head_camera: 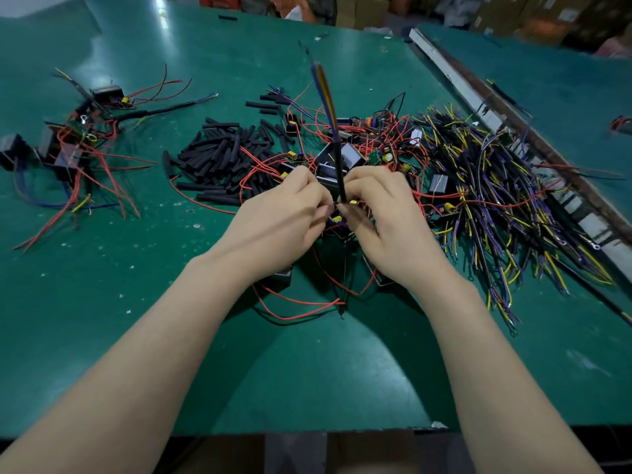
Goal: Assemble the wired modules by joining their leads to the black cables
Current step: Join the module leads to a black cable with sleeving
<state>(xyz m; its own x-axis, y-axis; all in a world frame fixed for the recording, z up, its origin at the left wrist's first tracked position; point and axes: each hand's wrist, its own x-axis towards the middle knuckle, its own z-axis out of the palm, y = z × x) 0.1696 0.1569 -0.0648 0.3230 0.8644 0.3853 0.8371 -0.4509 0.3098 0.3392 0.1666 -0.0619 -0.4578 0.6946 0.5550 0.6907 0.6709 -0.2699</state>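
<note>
Standing black cable [339, 172] (coloured leads fanned above)

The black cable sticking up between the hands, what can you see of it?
The black cable is thin, with a dull sheath that looks like rubber or plastic. It stands nearly upright, leaning slightly left. From its top fan blue, yellow and red wires, blurred. Its lower end sits between the left hand and right hand, whose fingertips pinch there.
</note>
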